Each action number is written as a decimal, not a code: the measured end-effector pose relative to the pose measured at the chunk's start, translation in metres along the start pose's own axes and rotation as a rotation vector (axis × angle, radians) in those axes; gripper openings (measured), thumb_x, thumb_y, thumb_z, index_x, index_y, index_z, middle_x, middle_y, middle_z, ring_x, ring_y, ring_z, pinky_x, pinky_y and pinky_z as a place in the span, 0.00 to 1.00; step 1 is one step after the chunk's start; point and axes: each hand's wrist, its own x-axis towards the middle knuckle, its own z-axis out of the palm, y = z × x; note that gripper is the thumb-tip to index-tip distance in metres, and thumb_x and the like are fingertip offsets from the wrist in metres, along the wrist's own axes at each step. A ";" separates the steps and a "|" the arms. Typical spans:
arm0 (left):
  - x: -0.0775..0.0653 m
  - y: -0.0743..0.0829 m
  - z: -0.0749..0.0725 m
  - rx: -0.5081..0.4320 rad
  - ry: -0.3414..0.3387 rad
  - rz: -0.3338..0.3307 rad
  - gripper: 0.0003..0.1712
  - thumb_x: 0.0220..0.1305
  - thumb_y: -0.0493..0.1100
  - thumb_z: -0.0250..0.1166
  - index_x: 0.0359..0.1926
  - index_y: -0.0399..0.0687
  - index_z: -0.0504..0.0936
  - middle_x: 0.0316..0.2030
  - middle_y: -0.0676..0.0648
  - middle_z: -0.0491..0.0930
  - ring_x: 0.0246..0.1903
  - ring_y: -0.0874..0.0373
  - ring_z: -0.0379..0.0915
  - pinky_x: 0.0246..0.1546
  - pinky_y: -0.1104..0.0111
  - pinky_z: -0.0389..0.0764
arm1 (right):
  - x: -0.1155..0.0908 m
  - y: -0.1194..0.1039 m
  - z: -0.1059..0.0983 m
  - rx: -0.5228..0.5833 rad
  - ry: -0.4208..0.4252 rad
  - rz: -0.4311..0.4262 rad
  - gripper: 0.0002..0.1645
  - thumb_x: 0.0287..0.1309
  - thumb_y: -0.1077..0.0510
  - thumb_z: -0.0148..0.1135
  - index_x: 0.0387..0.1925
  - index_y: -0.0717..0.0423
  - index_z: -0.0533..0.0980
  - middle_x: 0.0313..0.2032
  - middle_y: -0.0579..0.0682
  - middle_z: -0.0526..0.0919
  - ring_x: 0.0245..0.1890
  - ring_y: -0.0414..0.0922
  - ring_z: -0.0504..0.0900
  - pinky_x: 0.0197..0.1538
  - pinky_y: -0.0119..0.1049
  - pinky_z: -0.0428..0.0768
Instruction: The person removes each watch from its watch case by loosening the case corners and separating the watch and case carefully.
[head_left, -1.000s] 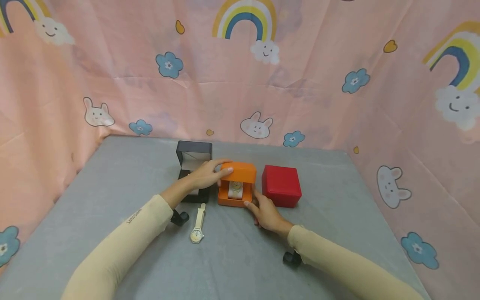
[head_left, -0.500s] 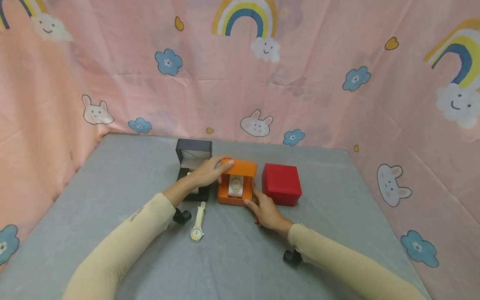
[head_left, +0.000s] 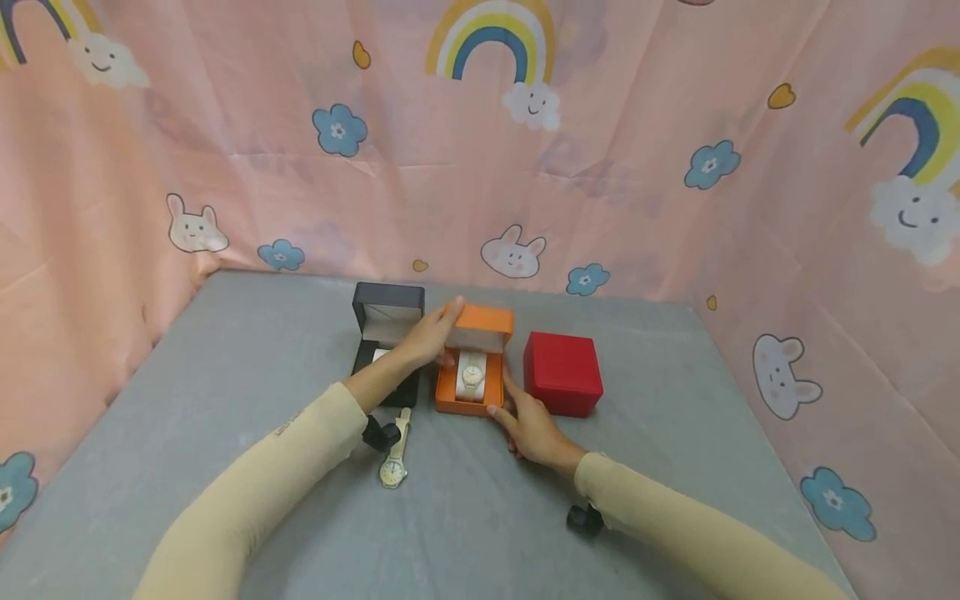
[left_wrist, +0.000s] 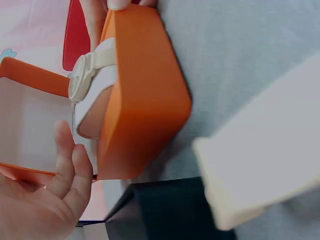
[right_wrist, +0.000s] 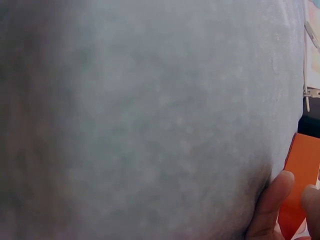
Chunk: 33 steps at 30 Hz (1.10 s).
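An orange watch box (head_left: 470,407) stands with its lid (head_left: 483,318) raised. Inside it, a cream wristwatch (head_left: 472,375) is wrapped round a white cushion, seen from the side as a pale watch (left_wrist: 82,77) in the left wrist view. My left hand (head_left: 427,337) holds the lid at its left side, thumb at the top edge; in the left wrist view two fingers (left_wrist: 75,165) lie against the lid's inner edge. My right hand (head_left: 534,425) grips the base at its front right corner. Another cream wristwatch (head_left: 393,471) lies on the grey table, partly behind the left wrist camera.
Left of the orange box stands an open black watch box (head_left: 388,296) with a white cushion, partly hidden by my left hand. A closed red box (head_left: 564,373) sits to the right. A patterned pink curtain (head_left: 420,183) hangs behind the grey table (head_left: 487,525).
The orange lid has swung further up and back, showing more of the watch inside. My left hand has moved with it; the right hand keeps its place at the base.
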 end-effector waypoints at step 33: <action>-0.044 -0.003 -0.030 0.238 -0.126 0.039 0.37 0.79 0.56 0.50 0.77 0.37 0.58 0.73 0.33 0.64 0.47 0.43 0.84 0.55 0.55 0.80 | -0.001 0.000 -0.001 -0.008 -0.012 -0.009 0.49 0.72 0.54 0.59 0.82 0.46 0.41 0.25 0.49 0.72 0.11 0.42 0.71 0.19 0.37 0.77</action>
